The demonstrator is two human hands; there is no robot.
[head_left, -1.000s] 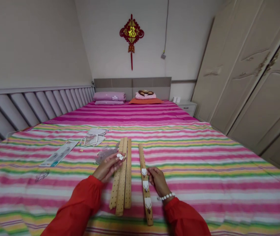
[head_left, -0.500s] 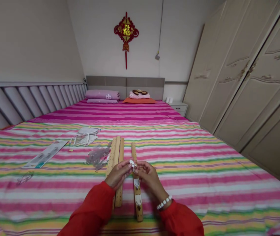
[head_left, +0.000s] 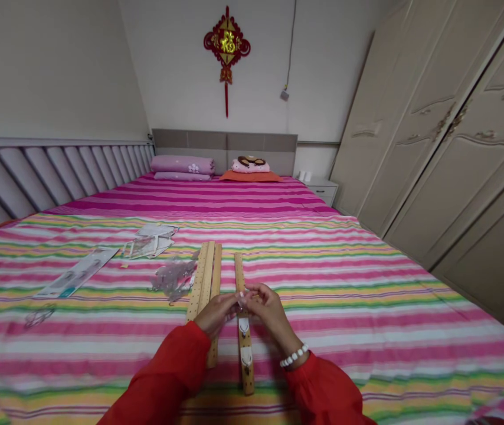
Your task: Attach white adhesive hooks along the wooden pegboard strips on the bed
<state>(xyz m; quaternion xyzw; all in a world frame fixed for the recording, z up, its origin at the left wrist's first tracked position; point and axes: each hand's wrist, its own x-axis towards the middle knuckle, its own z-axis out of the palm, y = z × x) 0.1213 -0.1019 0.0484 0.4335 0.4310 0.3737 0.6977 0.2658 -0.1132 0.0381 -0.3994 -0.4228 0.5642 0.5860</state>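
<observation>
My left hand point(head_left: 215, 315) and my right hand point(head_left: 268, 308) meet over a narrow wooden strip with holes point(head_left: 239, 273). Between their fingertips they pinch a small white hook point(head_left: 240, 300), mostly covered by the fingers. Two more white hooks with metal loops, a nearer one point(head_left: 246, 356) and a farther one point(head_left: 244, 326), sit on the strip just below my hands. Left of it lie several similar wooden strips point(head_left: 208, 271), partly hidden by my left hand and sleeve.
A heap of clear plastic pieces point(head_left: 174, 278) lies left of the strips. Farther left are opened packaging point(head_left: 152, 241), a long blister card point(head_left: 79, 271) and a thin looped item point(head_left: 39, 315). Everything rests on a striped bedsheet point(head_left: 367, 319). A wardrobe point(head_left: 464, 189) stands at the right.
My fingers have closed in around the white hook, so less of it shows. The view has shifted slightly; the strips and loose items lie as before.
</observation>
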